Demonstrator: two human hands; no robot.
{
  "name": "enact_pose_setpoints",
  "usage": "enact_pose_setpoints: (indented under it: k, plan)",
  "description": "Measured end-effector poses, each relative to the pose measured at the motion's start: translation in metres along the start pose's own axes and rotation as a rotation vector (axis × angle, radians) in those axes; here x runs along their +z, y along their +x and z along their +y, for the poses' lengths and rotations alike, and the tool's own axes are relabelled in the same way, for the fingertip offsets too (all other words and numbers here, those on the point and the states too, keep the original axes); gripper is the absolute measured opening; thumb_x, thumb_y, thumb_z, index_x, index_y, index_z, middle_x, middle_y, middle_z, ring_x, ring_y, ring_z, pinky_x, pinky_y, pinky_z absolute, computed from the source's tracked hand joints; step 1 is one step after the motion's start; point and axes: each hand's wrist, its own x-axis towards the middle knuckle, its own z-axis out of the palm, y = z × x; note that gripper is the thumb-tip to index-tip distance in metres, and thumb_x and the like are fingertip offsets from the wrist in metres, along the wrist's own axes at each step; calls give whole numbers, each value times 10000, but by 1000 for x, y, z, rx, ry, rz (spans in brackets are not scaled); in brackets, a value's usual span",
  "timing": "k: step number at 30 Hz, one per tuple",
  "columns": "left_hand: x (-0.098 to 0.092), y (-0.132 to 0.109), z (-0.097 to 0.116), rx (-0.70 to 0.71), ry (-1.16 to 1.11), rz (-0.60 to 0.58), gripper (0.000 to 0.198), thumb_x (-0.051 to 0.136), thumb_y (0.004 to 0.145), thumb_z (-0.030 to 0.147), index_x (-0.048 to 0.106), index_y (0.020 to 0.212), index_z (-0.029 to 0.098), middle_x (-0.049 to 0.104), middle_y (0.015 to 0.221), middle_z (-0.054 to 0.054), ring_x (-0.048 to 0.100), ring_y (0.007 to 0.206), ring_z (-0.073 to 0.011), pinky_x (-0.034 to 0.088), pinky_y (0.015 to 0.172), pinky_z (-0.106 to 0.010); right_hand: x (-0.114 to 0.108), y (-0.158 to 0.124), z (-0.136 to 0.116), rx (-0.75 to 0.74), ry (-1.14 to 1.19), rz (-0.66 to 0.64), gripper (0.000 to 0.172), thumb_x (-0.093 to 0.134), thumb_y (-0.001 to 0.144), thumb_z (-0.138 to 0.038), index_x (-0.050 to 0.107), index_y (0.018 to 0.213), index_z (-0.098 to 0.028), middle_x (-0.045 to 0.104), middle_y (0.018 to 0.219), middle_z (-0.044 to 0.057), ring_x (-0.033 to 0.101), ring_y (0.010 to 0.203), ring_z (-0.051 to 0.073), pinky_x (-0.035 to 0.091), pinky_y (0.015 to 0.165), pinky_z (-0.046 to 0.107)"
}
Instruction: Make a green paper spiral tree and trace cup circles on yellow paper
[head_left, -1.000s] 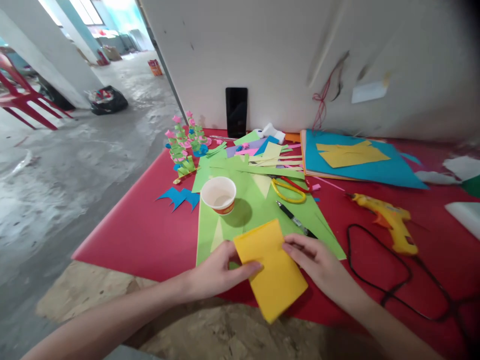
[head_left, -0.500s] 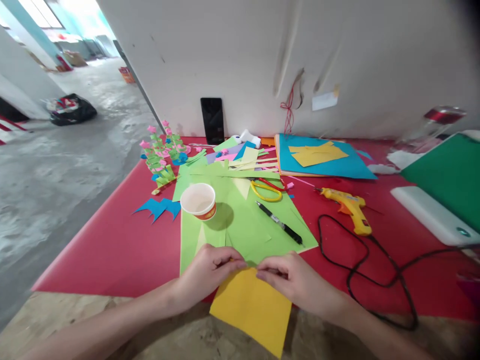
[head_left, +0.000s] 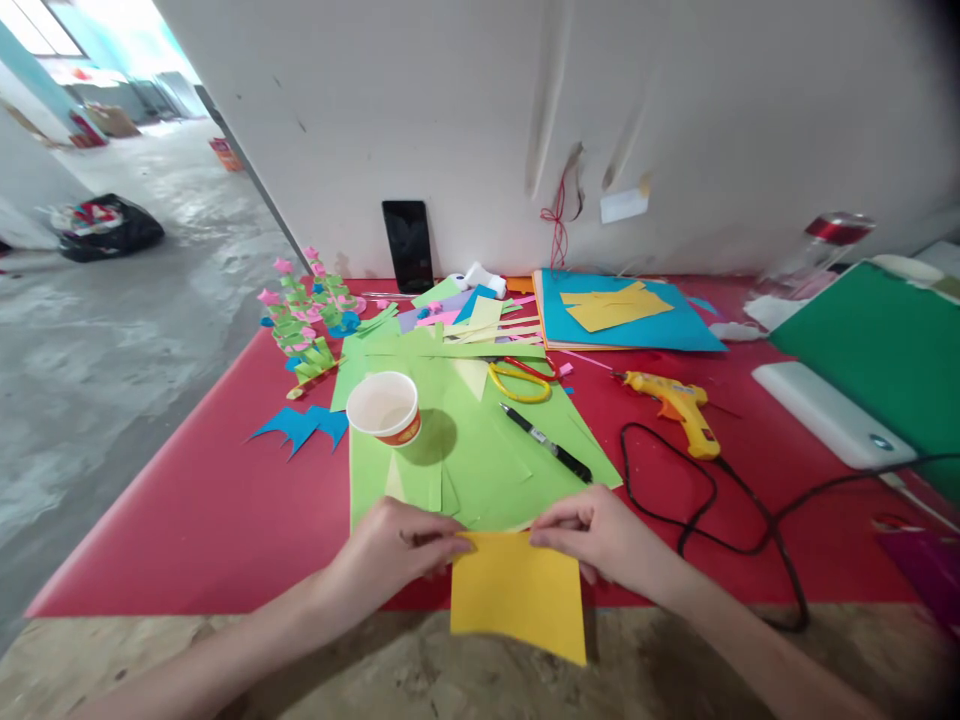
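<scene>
A folded yellow paper sheet (head_left: 519, 597) hangs over the near edge of the red table (head_left: 217, 510). My left hand (head_left: 394, 548) pinches its top left corner. My right hand (head_left: 600, 534) pinches the top right corner, fingers closed on the paper's upper edge. Just beyond both hands lies a large light-green sheet (head_left: 480, 455) with a paper cup (head_left: 383, 408) and a black pen (head_left: 546, 443) on it.
Yellow-handled scissors (head_left: 519, 381) lie behind the pen. A yellow glue gun (head_left: 672, 405) with a black cord (head_left: 739, 520) sits at the right. Blue and yellow sheets (head_left: 622, 318), a dark phone (head_left: 407, 246), paper flowers (head_left: 304, 312), a blue cutout (head_left: 301, 426) and a green board (head_left: 885, 350) surround them.
The yellow paper has gone from tilted to square with the table edge. Both hands have shifted to pinch its top corners. The view has swung to the right.
</scene>
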Motion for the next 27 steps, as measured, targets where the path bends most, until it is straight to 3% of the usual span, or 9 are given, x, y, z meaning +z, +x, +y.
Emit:
enact_pose_setpoints:
  k: [3, 6, 9, 12, 14, 16, 18, 23, 27]
  plan:
    - [2, 8, 0, 361, 423, 274, 214, 467, 858, 249, 646, 896, 138, 637, 744, -57, 579, 656, -141, 484, 624, -243, -8, 16, 2, -66, -75, 62, 289, 560, 756, -384, 663, 751, -114, 450, 388, -40, 376, 340, 52, 274, 365, 167]
    - [15, 13, 5, 544, 661, 153, 351, 366, 884, 162, 450, 1216, 84, 531, 1179, -132, 470, 1116, -211, 411, 940, -336, -15, 34, 3, -130, -168, 100, 299, 545, 769, -395, 664, 764, -121, 482, 410, -31, 402, 352, 65, 314, 388, 178]
    - [31, 15, 4, 458, 787, 5, 565, 340, 904, 329, 179, 1352, 25, 234, 1405, -173, 213, 1302, -251, 303, 1041, -381, -18, 45, 5, -182, -284, 140, 291, 537, 778, -395, 669, 754, -136, 562, 486, -8, 458, 386, 79, 351, 409, 184]
    - [41, 16, -3, 392, 806, -96, 656, 285, 891, 474, 139, 1367, 47, 135, 1430, -171, 145, 1320, -264, 277, 1053, -399, -13, 42, 10, -234, -435, 258, 233, 560, 772, -359, 674, 798, -158, 628, 602, 18, 557, 533, 130, 427, 520, 221]
    - [42, 16, -7, 372, 798, -125, 649, 257, 893, 484, 128, 1373, 66, 88, 1438, -159, 103, 1326, -265, 248, 1065, -406, -3, 33, 14, -278, -538, 387, 246, 491, 825, -288, 646, 953, -145, 660, 819, 76, 594, 779, 200, 458, 715, 309]
    - [41, 17, -8, 361, 784, -139, 650, 240, 895, 489, 111, 1377, 72, 61, 1441, -155, 74, 1330, -262, 223, 1074, -404, 12, 23, 20, -340, -627, 470, 325, 369, 872, -192, 568, 1117, -115, 592, 1089, 128, 512, 1038, 242, 380, 907, 396]
    - [40, 18, -7, 350, 767, -153, 652, 238, 894, 493, 93, 1381, 84, 53, 1444, -142, 55, 1332, -253, 200, 1083, -398, 29, 14, 26, -418, -694, 457, 380, 318, 874, -137, 503, 1203, -93, 487, 1253, 125, 403, 1181, 231, 298, 1009, 395]
    - [40, 19, -5, 341, 721, -156, 660, 270, 888, 492, 66, 1386, 111, 64, 1452, -110, 46, 1336, -230, 169, 1096, -376, 54, 9, 43, -538, -1074, 463, 459, 335, 870, -164, 350, 1308, -26, 312, 1384, 130, 240, 1288, 236, 307, 1041, 385]
    - [39, 18, -6, 353, 693, -150, 655, 284, 887, 482, 83, 1384, 105, 78, 1450, -111, 65, 1335, -236, 174, 1093, -387, 52, 7, 47, -455, -1180, 498, 482, 355, 868, -240, 363, 1306, -38, 299, 1388, 138, 257, 1282, 243, 342, 1024, 383]
